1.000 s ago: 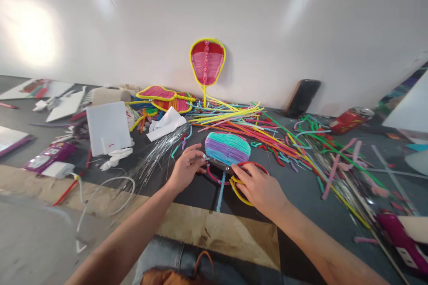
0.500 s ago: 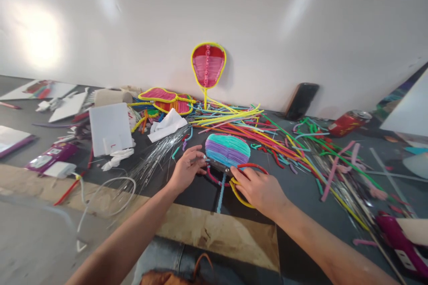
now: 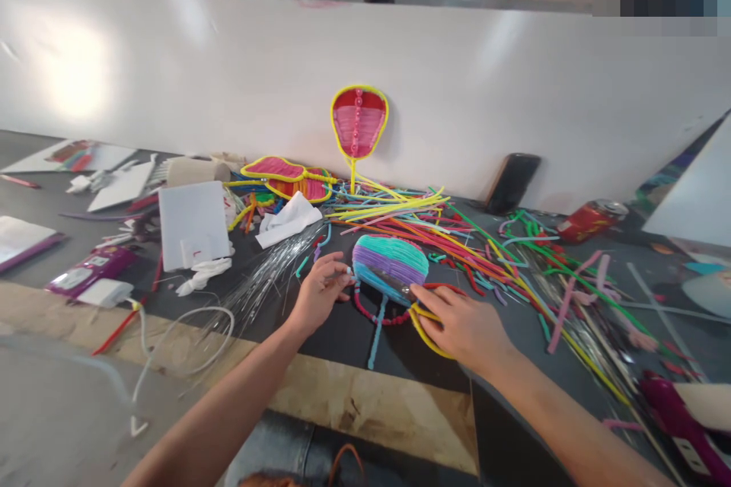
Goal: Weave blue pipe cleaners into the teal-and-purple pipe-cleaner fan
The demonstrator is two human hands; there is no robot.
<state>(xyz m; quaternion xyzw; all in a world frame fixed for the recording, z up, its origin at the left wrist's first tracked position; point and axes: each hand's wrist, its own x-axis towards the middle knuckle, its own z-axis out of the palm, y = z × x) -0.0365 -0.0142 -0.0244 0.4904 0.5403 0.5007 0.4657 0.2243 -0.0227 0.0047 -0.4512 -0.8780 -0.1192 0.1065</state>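
Note:
My right hand (image 3: 457, 323) is closed on a pair of scissors (image 3: 395, 283) with red and yellow handles. The dark blades point left, over the lower part of a rounded pipe-cleaner piece (image 3: 391, 251) striped in teal, purple and blue. A dark pink edging curves below the piece, and a light-blue stem (image 3: 376, 335) runs down toward the table's front edge. At its left side, my left hand (image 3: 323, 289) has thumb and fingers pinched together by a tiny pale bit. What exactly the pinch holds is too small to tell.
Loose pipe cleaners (image 3: 394, 205) lie behind, near a yellow-edged pink paddle shape (image 3: 359, 122) against the white board (image 3: 256, 76). Thin wires (image 3: 268, 266) spread at left beside white paper (image 3: 194, 224). A phone (image 3: 514, 181) and red can (image 3: 594, 219) stand at right.
My right hand and the scissors have shifted slightly right, and the blades now slant over the striped piece. My left hand stays by its left edge. The camera view has tilted up a little.

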